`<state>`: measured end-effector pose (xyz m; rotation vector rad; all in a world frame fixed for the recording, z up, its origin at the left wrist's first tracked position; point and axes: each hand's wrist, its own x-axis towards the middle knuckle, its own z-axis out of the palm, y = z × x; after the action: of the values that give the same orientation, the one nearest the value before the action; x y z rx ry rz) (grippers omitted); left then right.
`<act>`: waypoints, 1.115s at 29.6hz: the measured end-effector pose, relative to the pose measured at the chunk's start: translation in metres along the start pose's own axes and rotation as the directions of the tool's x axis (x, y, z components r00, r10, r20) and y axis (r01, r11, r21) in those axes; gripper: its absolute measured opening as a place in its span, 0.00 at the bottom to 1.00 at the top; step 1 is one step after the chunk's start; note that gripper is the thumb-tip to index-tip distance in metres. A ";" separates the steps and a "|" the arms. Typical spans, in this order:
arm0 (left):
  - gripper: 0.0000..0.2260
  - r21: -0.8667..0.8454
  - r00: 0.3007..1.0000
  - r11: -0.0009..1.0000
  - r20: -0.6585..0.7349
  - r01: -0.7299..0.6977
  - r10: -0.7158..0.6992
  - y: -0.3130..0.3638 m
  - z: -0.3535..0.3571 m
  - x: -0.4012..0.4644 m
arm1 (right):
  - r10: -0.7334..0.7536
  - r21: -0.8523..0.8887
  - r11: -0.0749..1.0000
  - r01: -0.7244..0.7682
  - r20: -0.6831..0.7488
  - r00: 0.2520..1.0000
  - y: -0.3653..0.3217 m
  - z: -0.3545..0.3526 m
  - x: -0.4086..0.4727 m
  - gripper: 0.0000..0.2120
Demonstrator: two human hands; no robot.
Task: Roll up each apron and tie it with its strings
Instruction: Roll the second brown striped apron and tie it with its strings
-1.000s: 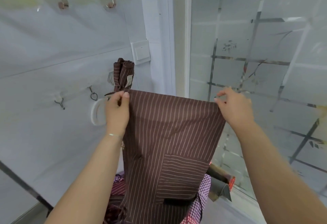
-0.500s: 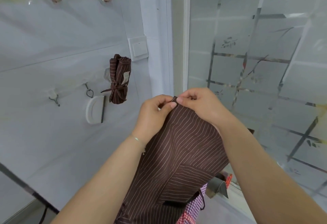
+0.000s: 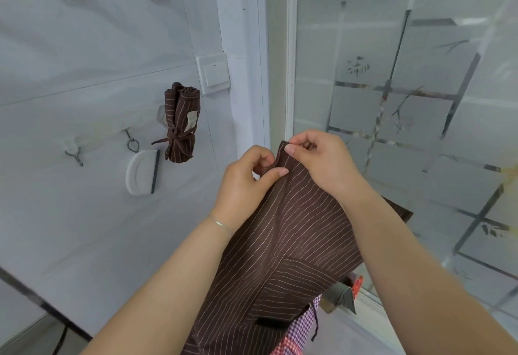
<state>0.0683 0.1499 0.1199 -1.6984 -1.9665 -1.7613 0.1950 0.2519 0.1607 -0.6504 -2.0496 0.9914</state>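
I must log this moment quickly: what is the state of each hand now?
Left hand: pinches the top edge of the brown striped apron.
Right hand: pinches the same top edge, beside the left.

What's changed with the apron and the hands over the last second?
The left hand and right hand came together, folding the spread apron in half lengthwise; both still pinch its top edge. The rolled apron stays hung on the wall.

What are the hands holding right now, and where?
Both the left hand and right hand pinch the striped apron at its top edge, corners brought together.
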 end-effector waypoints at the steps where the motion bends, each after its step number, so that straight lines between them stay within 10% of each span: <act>1: 0.12 0.030 1.000 1.000 0.027 -0.009 0.008 -0.002 -0.001 -0.002 | -0.010 0.003 1.000 0.010 -0.021 1.000 0.000 -0.001 0.002 0.03; 16: 0.17 0.265 0.974 0.960 0.175 0.094 -0.143 -0.044 -0.005 -0.029 | -0.047 0.027 0.998 0.055 -0.245 0.968 0.008 -0.018 0.039 0.02; 27: 0.13 0.692 0.607 0.708 0.505 0.139 -0.613 -0.084 -0.054 -0.078 | 0.084 0.050 0.996 -0.068 -0.522 0.849 0.041 -0.021 0.030 0.07; 33: 0.14 0.178 0.743 0.833 0.384 0.523 -0.549 -0.065 -0.118 -0.083 | 0.357 0.278 0.933 -0.227 -0.653 0.668 0.096 -0.030 0.005 0.09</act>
<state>-0.0131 0.0251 0.0672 -1.7195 -2.9203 -1.5016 0.2269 0.3226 0.0972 -1.0933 -1.1878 0.8970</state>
